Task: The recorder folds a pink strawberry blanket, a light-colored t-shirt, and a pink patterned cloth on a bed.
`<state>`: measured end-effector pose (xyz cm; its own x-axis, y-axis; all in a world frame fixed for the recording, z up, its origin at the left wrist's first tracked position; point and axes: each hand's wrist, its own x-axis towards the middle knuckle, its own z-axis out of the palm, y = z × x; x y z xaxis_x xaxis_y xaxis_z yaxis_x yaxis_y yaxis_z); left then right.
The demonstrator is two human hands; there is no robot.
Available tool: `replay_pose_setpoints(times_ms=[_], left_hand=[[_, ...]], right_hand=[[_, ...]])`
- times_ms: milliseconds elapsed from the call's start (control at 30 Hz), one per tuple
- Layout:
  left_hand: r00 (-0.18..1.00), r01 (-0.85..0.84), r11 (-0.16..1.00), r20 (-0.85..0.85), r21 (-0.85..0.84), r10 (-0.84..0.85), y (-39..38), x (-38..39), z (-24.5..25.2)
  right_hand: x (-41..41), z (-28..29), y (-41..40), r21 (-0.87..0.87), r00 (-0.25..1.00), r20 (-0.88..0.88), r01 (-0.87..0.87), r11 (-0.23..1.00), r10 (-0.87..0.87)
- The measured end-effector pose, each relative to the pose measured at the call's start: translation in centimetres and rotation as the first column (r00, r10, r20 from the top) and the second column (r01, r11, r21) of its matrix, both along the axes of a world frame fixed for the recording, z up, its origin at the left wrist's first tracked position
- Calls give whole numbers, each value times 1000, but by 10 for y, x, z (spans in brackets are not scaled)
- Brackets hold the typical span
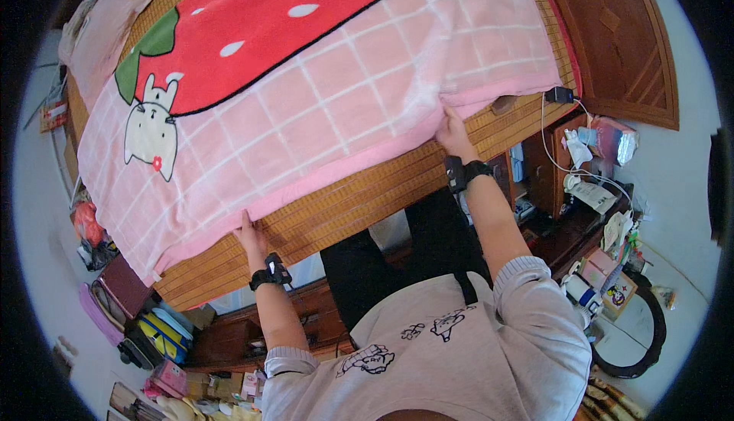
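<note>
A pink checked blanket [309, 111] with a large red strawberry and a white cat's head lies spread over a bed covered by a woven bamboo mat [338, 203]. My left hand [251, 240] grips the blanket's plain pink border at the near edge, left of the middle. Farther right, my right hand [455, 131] holds the same border, its fingers partly hidden by the cloth. Beside it the blanket's edge steps back and the border is bunched. Both wrists wear black straps with small devices.
A wooden bed-end panel [616, 36] rises at the right, with a black power adapter [559, 95] and white cord at the mat's corner. A pink pillow [100, 42] lies at the far left. Bags [163, 335] stand below left; a round mirror [628, 335] is at lower right.
</note>
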<state>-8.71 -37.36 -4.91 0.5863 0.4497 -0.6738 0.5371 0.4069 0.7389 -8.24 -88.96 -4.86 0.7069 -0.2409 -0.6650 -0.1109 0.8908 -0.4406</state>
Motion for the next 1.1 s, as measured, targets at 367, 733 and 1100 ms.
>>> replay_pose_setpoints(times_ms=[367,733,1100], left_hand=[[998,62,963,2,-262,-63,-179,8,-14],[998,52,965,-16,-256,-58,-259,2,-26],[994,35,978,-94,-205,-55,-275,5,-23]], right_hand=[[-24,12,-89,-235,953,-58,-302,924,296],[-20,7,-199,-615,830,-557,-393,683,-24],[25,-20,-270,-732,774,-283,207,649,-566]])
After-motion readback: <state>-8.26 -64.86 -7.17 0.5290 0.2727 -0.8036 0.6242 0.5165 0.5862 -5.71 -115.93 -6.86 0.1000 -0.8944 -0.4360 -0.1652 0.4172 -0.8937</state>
